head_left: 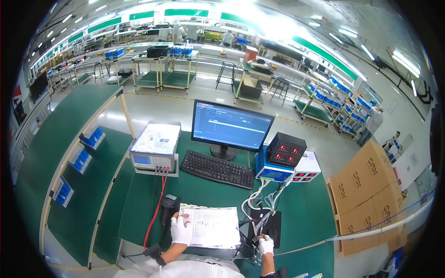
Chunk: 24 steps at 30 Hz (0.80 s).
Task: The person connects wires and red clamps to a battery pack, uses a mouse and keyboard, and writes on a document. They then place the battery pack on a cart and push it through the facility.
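- L hand (181,230), white glove on, is at left edge of printed sheets (214,228); fingers bent loosely over top face, can't tell if thumb pinches underneath.
- R hand (265,245), also gloved, is at near end of white cable bundle (264,220); fingers curled in, poss. pinching a wire end, but too small to tell.
- Sheets lie approx. flat on near part of green bench top (306,222), right of black handheld scanner (170,207), left of cable bundle.
- Cable bundle runs from blue box (273,173), far side, to black flat pad (276,229), nr R hand.
- Sheets: prob. light & floppy, shiny margin maybe slick w/ gloves; best taken by left edge or near corner, print uncovered.
- Cables: prob. light, bendy, tangle-prone; thin wire ends look the fragile bit. Grip close to the ends, several strands tog., & no hard tug to near side, as far ends go to the box.
- Red lead (155,222) hangs left of scanner; keep L hand clear.
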Tool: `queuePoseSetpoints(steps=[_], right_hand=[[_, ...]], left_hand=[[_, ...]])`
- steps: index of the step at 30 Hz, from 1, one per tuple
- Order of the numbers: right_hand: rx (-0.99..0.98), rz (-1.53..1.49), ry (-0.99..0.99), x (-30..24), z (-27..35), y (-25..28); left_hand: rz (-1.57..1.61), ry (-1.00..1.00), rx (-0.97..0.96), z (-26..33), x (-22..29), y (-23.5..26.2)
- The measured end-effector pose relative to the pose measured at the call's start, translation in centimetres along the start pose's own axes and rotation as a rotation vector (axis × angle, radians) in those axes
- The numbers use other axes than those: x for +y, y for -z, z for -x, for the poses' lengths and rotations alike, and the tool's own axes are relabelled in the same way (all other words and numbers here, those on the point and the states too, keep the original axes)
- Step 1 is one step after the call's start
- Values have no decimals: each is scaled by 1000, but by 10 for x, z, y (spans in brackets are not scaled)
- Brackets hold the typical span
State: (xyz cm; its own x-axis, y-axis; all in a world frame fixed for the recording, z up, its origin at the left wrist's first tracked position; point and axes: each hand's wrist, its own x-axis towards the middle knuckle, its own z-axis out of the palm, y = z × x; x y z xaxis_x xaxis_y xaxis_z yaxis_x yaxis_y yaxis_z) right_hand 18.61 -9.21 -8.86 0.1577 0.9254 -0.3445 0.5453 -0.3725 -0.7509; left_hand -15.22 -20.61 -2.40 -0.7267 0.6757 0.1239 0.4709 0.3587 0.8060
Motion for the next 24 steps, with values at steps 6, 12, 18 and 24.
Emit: queuePoseSetpoints(steps=[6,12,18,24], right_hand=[[-71,-1569,-745,32,-29,-16],[-296,-2011,-720,1,-25,15],[-84,-1720,-735,-36,-34,18],[-307,-1619,-441,-35,-31,18]], left_hand=[[19,-19,-8,-1,-2,0],[14,-20,-13,3,0,2],[11,-31,-17,6,-5,2],[-15,-133,17,-1,-3,4]])
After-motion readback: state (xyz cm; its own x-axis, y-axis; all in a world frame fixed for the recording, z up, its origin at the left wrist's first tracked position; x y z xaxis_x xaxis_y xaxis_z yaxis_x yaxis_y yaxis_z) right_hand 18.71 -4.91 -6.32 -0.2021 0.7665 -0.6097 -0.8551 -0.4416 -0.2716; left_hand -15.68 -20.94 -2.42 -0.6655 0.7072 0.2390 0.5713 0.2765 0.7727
